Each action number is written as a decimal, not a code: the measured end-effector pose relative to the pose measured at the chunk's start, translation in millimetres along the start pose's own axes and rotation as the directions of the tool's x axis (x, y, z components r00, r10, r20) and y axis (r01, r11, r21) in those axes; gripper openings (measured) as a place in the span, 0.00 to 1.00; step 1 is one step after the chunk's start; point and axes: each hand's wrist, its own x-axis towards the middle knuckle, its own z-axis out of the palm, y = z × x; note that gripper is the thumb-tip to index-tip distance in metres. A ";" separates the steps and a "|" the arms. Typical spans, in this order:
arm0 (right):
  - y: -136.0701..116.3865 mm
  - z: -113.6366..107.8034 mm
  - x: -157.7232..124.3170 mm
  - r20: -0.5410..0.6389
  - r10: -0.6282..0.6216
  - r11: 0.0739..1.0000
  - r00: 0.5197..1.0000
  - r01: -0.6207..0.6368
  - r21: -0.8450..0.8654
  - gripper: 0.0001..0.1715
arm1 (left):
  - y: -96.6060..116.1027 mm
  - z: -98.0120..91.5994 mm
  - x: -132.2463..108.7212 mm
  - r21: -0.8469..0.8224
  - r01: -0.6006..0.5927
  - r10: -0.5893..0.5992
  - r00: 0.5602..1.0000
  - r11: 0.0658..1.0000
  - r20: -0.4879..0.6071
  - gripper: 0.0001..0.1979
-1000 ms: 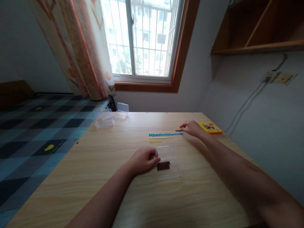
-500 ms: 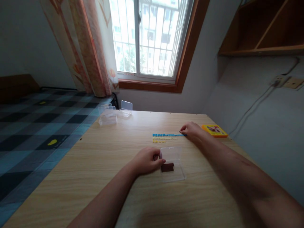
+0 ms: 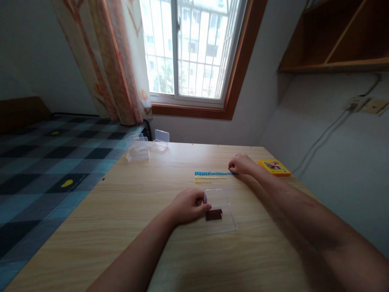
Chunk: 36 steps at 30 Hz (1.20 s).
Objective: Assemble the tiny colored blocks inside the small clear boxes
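My left hand [image 3: 193, 206] grips the left side of an open clear plastic box [image 3: 229, 222], its thumb over the edge and its fingers curled. Inside the box lies a block of dark brown pieces [image 3: 213, 215]. Farther forward, my right hand [image 3: 240, 164] is pinched on a small dark piece [image 3: 229, 169], too small to make out well. That hand is just above the right end of a row of small blue pieces [image 3: 206, 173]. Nearer to me run a row of pale yellow pieces [image 3: 209, 177] and a shorter row of yellow pieces [image 3: 202, 182].
Several clear plastic boxes [image 3: 138, 153] stand open at the far left of the wooden table [image 3: 136, 202]. A yellow box [image 3: 274, 167] lies by the right edge. Beyond are a checked bed [image 3: 60, 162], a window [image 3: 197, 52] and a wall shelf [image 3: 337, 61].
My right hand has shifted slightly left and away from me, keeping its pinch. My left hand and the clear box stay in place.
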 end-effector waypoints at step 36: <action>-112.2 -13.6 -157.1 -0.092 -0.436 0.798 0.895 0.432 0.419 0.08 | -4.2 6.5 1.4 0.018 -0.073 0.073 0.997 0.997 -0.020 0.08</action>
